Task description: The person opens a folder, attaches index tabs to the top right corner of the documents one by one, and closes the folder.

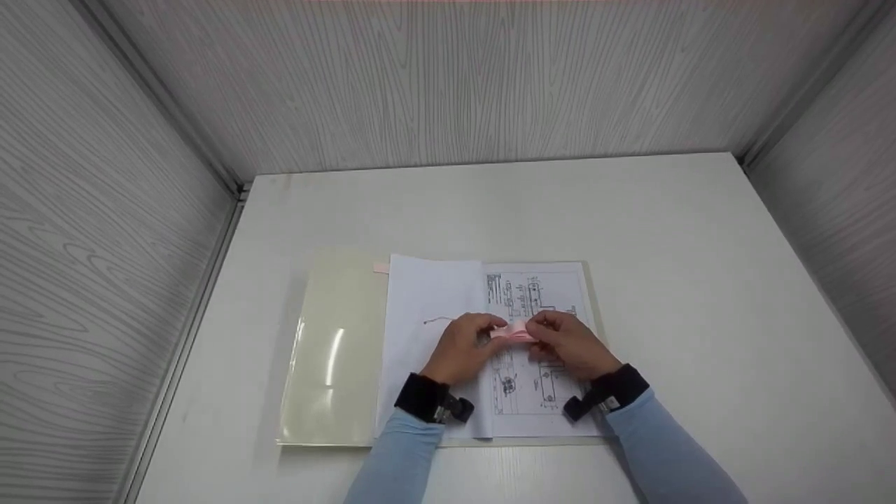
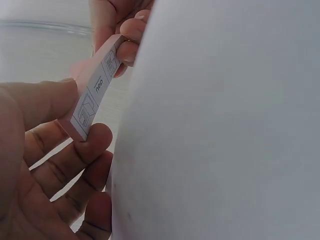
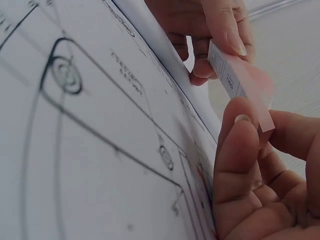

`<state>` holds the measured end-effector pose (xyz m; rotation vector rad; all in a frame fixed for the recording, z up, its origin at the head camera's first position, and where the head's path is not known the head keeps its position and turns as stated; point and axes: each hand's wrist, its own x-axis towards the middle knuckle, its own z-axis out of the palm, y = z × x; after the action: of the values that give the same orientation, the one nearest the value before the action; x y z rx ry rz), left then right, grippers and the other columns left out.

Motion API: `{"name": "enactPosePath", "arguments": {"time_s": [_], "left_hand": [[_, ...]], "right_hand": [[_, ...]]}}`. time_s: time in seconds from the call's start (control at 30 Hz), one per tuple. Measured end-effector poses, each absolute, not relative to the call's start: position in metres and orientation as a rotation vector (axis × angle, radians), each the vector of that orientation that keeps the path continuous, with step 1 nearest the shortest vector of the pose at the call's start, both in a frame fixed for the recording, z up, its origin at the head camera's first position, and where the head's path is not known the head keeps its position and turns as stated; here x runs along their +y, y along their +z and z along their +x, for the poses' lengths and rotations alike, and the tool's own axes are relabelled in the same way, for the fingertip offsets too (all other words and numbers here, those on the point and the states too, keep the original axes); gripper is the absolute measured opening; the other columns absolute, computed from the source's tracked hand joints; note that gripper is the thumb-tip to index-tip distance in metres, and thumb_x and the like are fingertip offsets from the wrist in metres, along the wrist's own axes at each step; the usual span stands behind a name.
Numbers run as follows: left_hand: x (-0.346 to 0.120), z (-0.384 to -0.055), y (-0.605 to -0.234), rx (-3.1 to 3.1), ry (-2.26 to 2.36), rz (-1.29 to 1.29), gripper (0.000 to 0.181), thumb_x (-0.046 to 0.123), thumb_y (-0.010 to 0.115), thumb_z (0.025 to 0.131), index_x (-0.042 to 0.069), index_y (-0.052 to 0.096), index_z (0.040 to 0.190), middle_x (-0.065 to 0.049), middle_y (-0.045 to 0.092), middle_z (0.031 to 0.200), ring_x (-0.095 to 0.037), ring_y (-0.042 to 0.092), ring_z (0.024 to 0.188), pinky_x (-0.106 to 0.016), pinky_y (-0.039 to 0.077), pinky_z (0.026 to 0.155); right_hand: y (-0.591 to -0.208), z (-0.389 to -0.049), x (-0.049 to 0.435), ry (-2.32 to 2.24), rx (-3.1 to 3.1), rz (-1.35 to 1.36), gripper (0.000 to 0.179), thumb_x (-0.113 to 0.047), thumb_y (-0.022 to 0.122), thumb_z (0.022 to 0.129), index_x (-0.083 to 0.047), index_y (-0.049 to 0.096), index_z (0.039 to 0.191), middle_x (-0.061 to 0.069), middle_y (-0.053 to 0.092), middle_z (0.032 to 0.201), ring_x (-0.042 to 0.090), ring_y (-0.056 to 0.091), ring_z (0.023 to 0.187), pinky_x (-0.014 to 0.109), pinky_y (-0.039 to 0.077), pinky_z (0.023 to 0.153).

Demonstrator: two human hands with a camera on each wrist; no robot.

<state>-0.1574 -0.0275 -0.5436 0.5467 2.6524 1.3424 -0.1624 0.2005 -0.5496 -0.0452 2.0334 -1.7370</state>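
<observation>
A narrow pad of pink sticky notes (image 1: pixel 516 333) is held between both hands, over the right-hand page of an open folder. My left hand (image 1: pixel 465 347) pinches one end of it between thumb and fingers. At the other end my right hand (image 1: pixel 570 344) grips it with thumb and fingertips. The top note bows upward in a curl between the hands. In the left wrist view the underside of the pad (image 2: pixel 95 92) shows a white printed backing. Beneath the hands lies a sheet with technical drawings (image 1: pixel 537 290), partly covered by them.
The folder's pale yellow-green cover (image 1: pixel 336 350) lies opened to the left on the white table (image 1: pixel 434 210). A turned white page (image 1: pixel 430 294) rests over part of it, with a pink tab (image 1: pixel 380 267) sticking out at its upper left. Grey wood-patterned panels (image 1: pixel 455 84) enclose the table.
</observation>
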Motion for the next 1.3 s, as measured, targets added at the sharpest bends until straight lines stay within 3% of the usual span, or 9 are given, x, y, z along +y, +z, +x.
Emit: {"name": "enactPosePath", "arguments": {"time_s": [0.2, 0.47, 0.73, 0.97, 1.13, 1.3], "left_hand": [[-0.025, -0.161, -0.542, 2.64, 1.335, 0.576, 0.041, 0.053, 0.066, 0.085, 0.023, 0.07, 0.114, 0.014, 0.063, 0.1, -0.009, 0.053, 0.088, -0.029, 0.044, 0.079], [-0.027, -0.167, -0.539, 2.603, 1.382, 0.659, 0.032, 0.039, 0.06, 0.094, 0.017, 0.066, 0.117, 0.009, 0.067, 0.101, -0.008, 0.059, 0.091, -0.03, 0.046, 0.084], [-0.025, -0.165, -0.539, 2.61, 1.375, 0.606, 0.028, 0.036, 0.062, 0.093, 0.018, 0.065, 0.114, 0.011, 0.066, 0.098, -0.007, 0.058, 0.08, -0.027, 0.047, 0.073], [-0.02, -0.164, -0.538, 2.7, 1.285, 0.643, 0.022, 0.04, 0.065, 0.091, 0.022, 0.065, 0.103, 0.012, 0.064, 0.093, -0.008, 0.055, 0.077, -0.025, 0.046, 0.069], [-0.015, -0.162, -0.536, 2.775, 1.157, 0.736, 0.023, 0.031, 0.073, 0.086, 0.018, 0.067, 0.103, 0.01, 0.064, 0.092, -0.009, 0.054, 0.077, -0.025, 0.046, 0.07], [-0.013, -0.16, -0.536, 2.792, 1.129, 0.779, 0.013, 0.018, 0.07, 0.086, 0.02, 0.069, 0.099, 0.01, 0.065, 0.092, -0.008, 0.056, 0.082, -0.028, 0.048, 0.077]], "right_hand": [[-0.541, -0.162, 0.195, -1.714, 2.111, -0.075, 0.037, -0.041, 0.061, 0.093, -0.005, 0.063, 0.103, 0.013, 0.062, 0.08, 0.022, 0.059, 0.067, 0.028, 0.05, 0.058], [-0.53, -0.165, 0.196, -1.831, 2.073, -0.048, 0.034, -0.036, 0.056, 0.097, -0.004, 0.061, 0.107, 0.012, 0.058, 0.083, 0.024, 0.054, 0.068, 0.031, 0.048, 0.058], [-0.536, -0.167, 0.19, -1.794, 2.203, -0.058, 0.039, -0.036, 0.057, 0.097, -0.002, 0.06, 0.114, 0.016, 0.061, 0.089, 0.023, 0.059, 0.07, 0.03, 0.05, 0.059], [-0.545, -0.169, 0.184, -1.648, 2.333, -0.165, 0.028, -0.036, 0.069, 0.088, -0.014, 0.063, 0.105, 0.009, 0.058, 0.084, 0.022, 0.056, 0.065, 0.029, 0.047, 0.054], [-0.551, -0.168, 0.187, -1.694, 2.282, -0.239, 0.031, -0.035, 0.075, 0.083, -0.011, 0.061, 0.095, 0.008, 0.061, 0.086, 0.021, 0.055, 0.062, 0.027, 0.043, 0.05], [-0.554, -0.167, 0.189, -1.693, 2.238, -0.318, 0.032, -0.036, 0.074, 0.084, -0.008, 0.059, 0.087, 0.006, 0.057, 0.074, 0.017, 0.051, 0.061, 0.024, 0.04, 0.049]]}}
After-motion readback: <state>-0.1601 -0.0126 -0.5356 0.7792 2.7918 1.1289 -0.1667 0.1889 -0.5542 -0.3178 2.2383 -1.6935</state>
